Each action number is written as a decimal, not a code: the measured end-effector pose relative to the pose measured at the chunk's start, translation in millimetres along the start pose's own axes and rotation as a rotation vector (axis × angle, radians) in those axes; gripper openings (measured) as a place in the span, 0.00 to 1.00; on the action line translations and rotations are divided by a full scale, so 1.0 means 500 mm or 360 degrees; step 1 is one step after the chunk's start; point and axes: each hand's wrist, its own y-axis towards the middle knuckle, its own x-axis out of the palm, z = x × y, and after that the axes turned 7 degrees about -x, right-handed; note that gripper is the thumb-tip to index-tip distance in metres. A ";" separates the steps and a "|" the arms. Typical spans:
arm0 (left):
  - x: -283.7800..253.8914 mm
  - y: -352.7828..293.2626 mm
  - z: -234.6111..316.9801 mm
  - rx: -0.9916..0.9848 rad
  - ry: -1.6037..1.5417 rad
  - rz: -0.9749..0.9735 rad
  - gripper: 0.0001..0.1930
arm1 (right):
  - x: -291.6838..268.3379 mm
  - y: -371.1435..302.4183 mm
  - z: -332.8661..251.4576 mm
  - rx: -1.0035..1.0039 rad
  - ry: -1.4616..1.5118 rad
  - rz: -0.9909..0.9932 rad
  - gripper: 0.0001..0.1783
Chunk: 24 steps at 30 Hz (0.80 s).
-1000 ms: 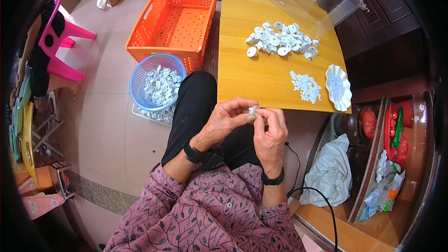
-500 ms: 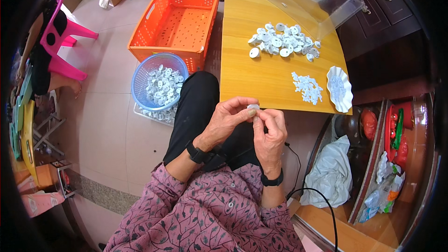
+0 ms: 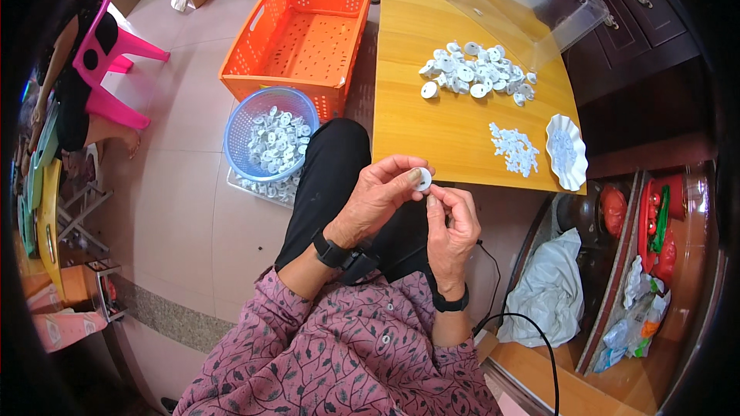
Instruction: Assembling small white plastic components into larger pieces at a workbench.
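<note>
Between the thumb and fingers of my left hand (image 3: 379, 199) is a white round plastic part (image 3: 423, 179), its flat face with a small dark slot turned up. My right hand (image 3: 451, 233) is closed in a pinch just at the lower right edge of that part; whatever its fingertips hold is too small to make out. Both hands are in front of the table's near edge, above my lap. On the yellow wooden table (image 3: 416, 135) lies a pile of similar white round parts (image 3: 465, 75). Closer to me are tiny pale plastic pieces (image 3: 515, 150), with more in a white scalloped dish (image 3: 572, 173).
Left of my knee stands a blue perforated basket (image 3: 233, 135) full of white parts, beside an orange crate (image 3: 301, 88). A clear plastic box (image 3: 532, 11) is at the table's far right. A pink chair (image 3: 116, 104) with a person is at the left. A black cable (image 3: 539, 331) curves at the right.
The white round part has turned so that its slotted face shows more fully. My right fingertips have dropped slightly toward its lower edge. The whole view has shifted a little.
</note>
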 end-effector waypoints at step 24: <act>0.017 -0.007 0.003 0.0009 0.0075 -0.0029 0.17 | 0.007 0.011 -0.004 -0.0172 -0.0094 0.0173 0.06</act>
